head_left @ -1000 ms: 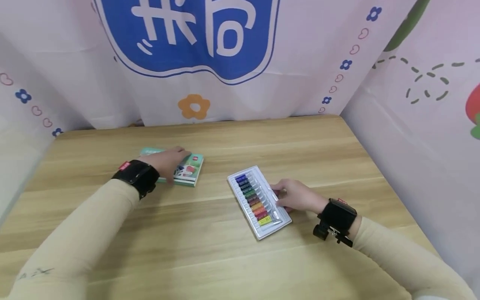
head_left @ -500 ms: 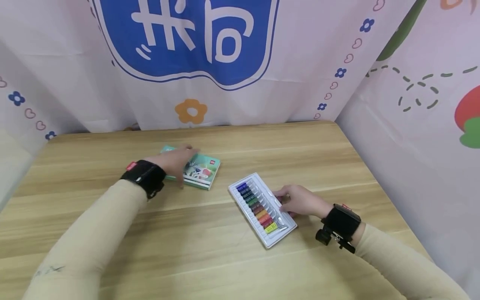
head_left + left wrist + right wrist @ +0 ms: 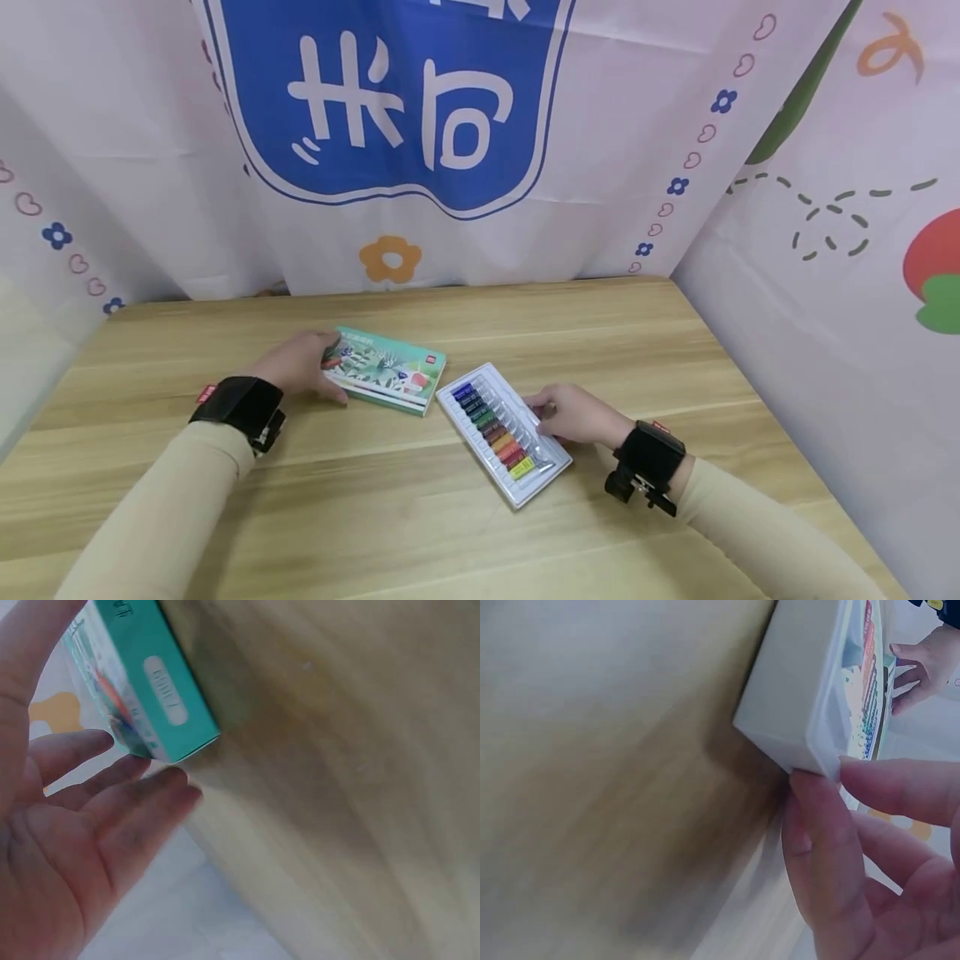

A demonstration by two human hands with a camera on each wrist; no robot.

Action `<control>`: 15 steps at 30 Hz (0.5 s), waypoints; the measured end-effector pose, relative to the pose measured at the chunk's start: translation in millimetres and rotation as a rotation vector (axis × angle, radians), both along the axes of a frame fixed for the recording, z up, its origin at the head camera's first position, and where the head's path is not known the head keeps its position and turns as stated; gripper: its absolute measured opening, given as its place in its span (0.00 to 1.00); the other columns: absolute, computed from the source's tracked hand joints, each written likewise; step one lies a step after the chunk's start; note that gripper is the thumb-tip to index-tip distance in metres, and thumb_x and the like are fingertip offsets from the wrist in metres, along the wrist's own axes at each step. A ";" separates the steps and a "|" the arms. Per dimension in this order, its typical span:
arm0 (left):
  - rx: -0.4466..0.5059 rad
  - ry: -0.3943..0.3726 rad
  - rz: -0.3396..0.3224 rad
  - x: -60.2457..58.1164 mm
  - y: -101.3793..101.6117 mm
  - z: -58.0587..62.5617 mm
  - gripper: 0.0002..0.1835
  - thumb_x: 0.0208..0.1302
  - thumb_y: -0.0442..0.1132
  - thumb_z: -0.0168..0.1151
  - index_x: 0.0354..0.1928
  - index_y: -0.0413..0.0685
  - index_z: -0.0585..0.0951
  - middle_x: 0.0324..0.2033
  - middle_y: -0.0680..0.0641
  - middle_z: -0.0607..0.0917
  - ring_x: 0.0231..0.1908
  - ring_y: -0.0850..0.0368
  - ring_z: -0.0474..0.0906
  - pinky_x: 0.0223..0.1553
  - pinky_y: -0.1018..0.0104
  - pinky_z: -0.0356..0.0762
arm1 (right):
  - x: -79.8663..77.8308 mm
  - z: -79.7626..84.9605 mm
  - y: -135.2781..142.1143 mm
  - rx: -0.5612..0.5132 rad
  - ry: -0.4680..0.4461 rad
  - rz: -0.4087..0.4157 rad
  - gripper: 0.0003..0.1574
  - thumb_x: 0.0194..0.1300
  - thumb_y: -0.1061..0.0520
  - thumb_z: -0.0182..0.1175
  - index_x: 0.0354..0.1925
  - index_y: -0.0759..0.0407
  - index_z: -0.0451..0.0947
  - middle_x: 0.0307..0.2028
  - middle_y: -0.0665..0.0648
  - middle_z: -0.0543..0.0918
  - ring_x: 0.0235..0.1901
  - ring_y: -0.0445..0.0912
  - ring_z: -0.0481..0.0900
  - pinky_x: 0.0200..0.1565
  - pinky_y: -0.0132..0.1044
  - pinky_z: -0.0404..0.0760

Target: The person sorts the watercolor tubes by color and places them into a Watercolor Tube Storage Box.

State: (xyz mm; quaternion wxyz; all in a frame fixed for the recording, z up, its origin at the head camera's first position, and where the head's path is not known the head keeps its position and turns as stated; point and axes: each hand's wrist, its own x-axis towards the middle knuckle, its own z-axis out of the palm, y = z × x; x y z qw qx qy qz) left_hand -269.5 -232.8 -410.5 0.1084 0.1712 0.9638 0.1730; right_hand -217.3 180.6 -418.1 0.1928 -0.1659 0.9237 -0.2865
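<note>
In the head view, a turquoise box (image 3: 390, 372) with a plant-patterned top lies flat near the table's middle. My left hand (image 3: 298, 365) is at its left end, thumb by the front corner. The left wrist view has the fingers (image 3: 124, 802) extended and spread loosely beside the end of the box (image 3: 161, 690). My right hand (image 3: 576, 414) pinches the right edge of a white plastic tray (image 3: 480, 451) holding a row of colored paint tubes (image 3: 495, 435). In the right wrist view, thumb and fingertips grip the corner of this tray (image 3: 791, 682).
Box and tray lie close together on a wood-grain table (image 3: 352, 517). A white curtain (image 3: 615, 175) with a blue emblem hangs along the far edge. Another printed sheet (image 3: 825, 350) borders the right side.
The box has shifted right, toward the tray. My left hand, which lay across the box top, has drawn back to its left end. My right hand keeps its hold on the tray.
</note>
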 end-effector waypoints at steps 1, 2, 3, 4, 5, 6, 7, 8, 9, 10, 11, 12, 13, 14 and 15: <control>0.013 0.000 0.000 -0.3 0.0 -2.0 0.63 0.31 0.61 0.76 0.63 0.23 0.60 0.59 0.24 0.64 0.59 0.29 0.58 0.59 0.40 0.56 | -1.2 -0.3 -2.1 -0.004 -0.001 0.001 0.27 0.51 0.66 0.66 0.52 0.59 0.78 0.46 0.56 0.79 0.38 0.44 0.73 0.41 0.36 0.76; 0.022 0.000 0.001 -0.5 0.1 -3.6 0.62 0.32 0.60 0.76 0.62 0.23 0.60 0.58 0.24 0.65 0.59 0.29 0.59 0.59 0.40 0.56 | -2.5 -0.6 -4.0 -0.006 -0.002 0.002 0.27 0.51 0.66 0.66 0.52 0.60 0.78 0.45 0.56 0.80 0.39 0.44 0.74 0.42 0.37 0.76; 0.029 0.000 0.004 -1.0 0.2 -5.0 0.62 0.32 0.61 0.76 0.62 0.23 0.61 0.58 0.24 0.65 0.59 0.29 0.59 0.59 0.40 0.57 | -3.7 -0.9 -5.7 0.001 0.001 0.005 0.27 0.51 0.66 0.66 0.52 0.60 0.78 0.46 0.56 0.80 0.40 0.44 0.74 0.44 0.38 0.76; 0.033 -0.001 0.010 -1.5 0.0 -6.4 0.62 0.32 0.61 0.76 0.62 0.23 0.61 0.58 0.25 0.66 0.59 0.30 0.60 0.59 0.41 0.57 | -4.7 -0.8 -7.4 0.005 0.001 0.008 0.27 0.52 0.66 0.65 0.53 0.60 0.78 0.46 0.56 0.80 0.42 0.45 0.74 0.46 0.39 0.76; 0.038 -0.006 0.020 -1.7 0.3 -7.2 0.62 0.31 0.61 0.76 0.62 0.23 0.61 0.58 0.25 0.66 0.59 0.30 0.59 0.59 0.40 0.57 | -5.5 -0.6 -9.0 0.010 0.004 0.013 0.27 0.52 0.65 0.65 0.53 0.60 0.77 0.46 0.56 0.79 0.43 0.45 0.74 0.47 0.40 0.75; 0.037 -0.007 0.026 -2.0 0.6 -7.8 0.62 0.31 0.62 0.76 0.62 0.23 0.61 0.58 0.25 0.66 0.59 0.30 0.59 0.60 0.41 0.57 | -6.2 -0.6 -10.4 0.012 0.005 0.018 0.27 0.52 0.65 0.65 0.53 0.60 0.77 0.47 0.57 0.79 0.44 0.46 0.74 0.48 0.41 0.75; 0.035 -0.007 0.030 -2.1 1.3 -7.9 0.63 0.30 0.63 0.75 0.62 0.23 0.62 0.58 0.25 0.66 0.59 0.30 0.60 0.59 0.40 0.57 | -6.8 -0.7 -11.8 0.015 0.010 0.025 0.27 0.52 0.65 0.65 0.53 0.60 0.77 0.47 0.57 0.79 0.45 0.46 0.74 0.49 0.42 0.75; 0.031 -0.006 0.033 -2.4 2.2 -8.1 0.63 0.30 0.64 0.75 0.62 0.23 0.62 0.58 0.25 0.66 0.59 0.31 0.60 0.59 0.41 0.57 | -7.3 -0.9 -12.9 0.018 0.015 0.030 0.27 0.52 0.65 0.65 0.53 0.60 0.77 0.47 0.57 0.79 0.46 0.47 0.74 0.50 0.42 0.75; 0.027 -0.004 0.035 -2.7 3.2 -7.9 0.63 0.29 0.64 0.75 0.61 0.23 0.62 0.58 0.25 0.66 0.59 0.31 0.60 0.59 0.41 0.57 | -7.9 -1.1 -14.0 0.022 0.020 0.038 0.27 0.53 0.65 0.65 0.53 0.60 0.77 0.47 0.57 0.79 0.46 0.47 0.74 0.50 0.42 0.75; 0.023 -0.001 0.033 -2.8 4.5 -7.4 0.64 0.29 0.65 0.74 0.61 0.23 0.63 0.58 0.25 0.66 0.59 0.31 0.60 0.59 0.41 0.57 | -8.2 -1.2 -15.2 0.023 0.024 0.044 0.27 0.53 0.65 0.65 0.53 0.60 0.77 0.47 0.57 0.79 0.45 0.47 0.75 0.49 0.42 0.75; 0.021 -0.001 0.035 -2.9 5.8 -6.8 0.63 0.29 0.65 0.74 0.60 0.22 0.63 0.57 0.25 0.66 0.59 0.30 0.60 0.59 0.41 0.57 | -8.6 -1.3 -16.3 0.024 0.027 0.054 0.27 0.53 0.65 0.64 0.53 0.60 0.77 0.47 0.57 0.80 0.45 0.47 0.75 0.49 0.42 0.75; 0.018 0.002 0.035 -3.1 7.0 -5.9 0.63 0.29 0.65 0.75 0.60 0.22 0.64 0.57 0.25 0.67 0.58 0.31 0.61 0.59 0.41 0.57 | -9.0 -1.0 -17.3 0.022 0.030 0.063 0.27 0.53 0.66 0.64 0.53 0.60 0.77 0.46 0.58 0.80 0.45 0.47 0.75 0.49 0.41 0.75; 0.019 0.001 0.039 -3.2 8.3 -4.9 0.62 0.29 0.64 0.75 0.60 0.22 0.64 0.57 0.25 0.67 0.58 0.31 0.61 0.59 0.41 0.57 | -9.4 -0.7 -18.4 0.023 0.034 0.075 0.27 0.53 0.66 0.64 0.53 0.60 0.77 0.46 0.58 0.80 0.44 0.46 0.75 0.48 0.41 0.75; 0.017 0.000 0.043 -3.4 9.4 -3.9 0.62 0.29 0.63 0.75 0.59 0.22 0.64 0.57 0.25 0.67 0.58 0.31 0.62 0.59 0.41 0.57 | -9.9 -0.4 -19.6 0.023 0.034 0.084 0.27 0.53 0.66 0.64 0.54 0.60 0.77 0.46 0.58 0.80 0.44 0.46 0.75 0.48 0.41 0.76; 0.015 -0.003 0.048 -3.5 10.4 -2.6 0.62 0.29 0.63 0.75 0.59 0.22 0.65 0.56 0.25 0.68 0.57 0.31 0.62 0.59 0.40 0.57 | -10.4 0.2 -20.6 0.023 0.031 0.092 0.27 0.53 0.66 0.63 0.54 0.59 0.77 0.47 0.58 0.80 0.44 0.46 0.75 0.47 0.41 0.76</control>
